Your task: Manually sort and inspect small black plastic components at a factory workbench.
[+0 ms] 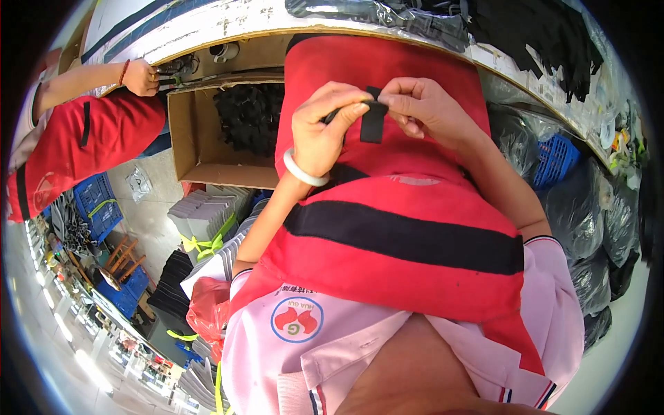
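Observation:
Above my red apron (387,66), a short black strap piece (372,124) is held up between my two hands. My left hand (321,128), with a white bangle at its wrist, pinches the strap between thumb and fingers. From the other side, my right hand (430,111) has its thumb and forefinger closed at the strap's upper edge. One end of the strap hangs down flat; a small bit sticks up above the fingers. The part inside my left fingers is hidden.
An open cardboard box (200,162) of black pieces stands left under the table (256,21). More black strips (546,41) hang over its right edge. Black bags and a blue basket (555,159) are at right. A co-worker's hand (141,77) is at far left.

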Available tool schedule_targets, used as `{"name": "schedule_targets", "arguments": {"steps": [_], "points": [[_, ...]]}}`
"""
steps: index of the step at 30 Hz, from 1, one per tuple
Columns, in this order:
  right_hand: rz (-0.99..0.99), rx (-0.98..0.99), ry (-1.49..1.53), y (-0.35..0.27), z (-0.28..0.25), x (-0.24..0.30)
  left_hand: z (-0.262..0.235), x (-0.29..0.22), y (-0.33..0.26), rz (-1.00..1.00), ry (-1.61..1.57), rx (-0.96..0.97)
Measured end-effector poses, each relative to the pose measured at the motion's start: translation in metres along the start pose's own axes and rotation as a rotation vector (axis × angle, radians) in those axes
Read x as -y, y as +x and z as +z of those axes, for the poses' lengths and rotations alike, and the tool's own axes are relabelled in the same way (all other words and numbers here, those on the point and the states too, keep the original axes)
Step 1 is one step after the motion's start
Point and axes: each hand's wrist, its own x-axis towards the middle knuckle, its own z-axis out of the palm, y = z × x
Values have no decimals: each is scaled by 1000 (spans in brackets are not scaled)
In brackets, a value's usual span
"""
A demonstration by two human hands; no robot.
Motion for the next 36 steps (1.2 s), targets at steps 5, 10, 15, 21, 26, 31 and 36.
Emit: {"name": "schedule_targets", "arguments": {"steps": [5, 10, 15, 21, 26, 31, 36], "points": [[-261, -198, -293, -1, 12, -3, -9, -10, -10, 126, 88, 95], [-284, -183, -250, -1, 15, 0, -12, -15, -13, 185, 130, 133], [-328, -172, -216, 2, 13, -8, -11, -17, -16, 155, 122, 127], [-225, -81, -214, 35, 17, -26, -42, -33, -28, -52, 119, 237], [-122, 37, -327, 44, 24, -44, -124, -21, -59, -235, 667, -252], [-93, -48, -502, 45, 33, -38, -90, -4, -62, -243, 291, -160], [-246, 33, -875, 48, 44, -32, -20, 36, -38, -108, -76, 114]]}}
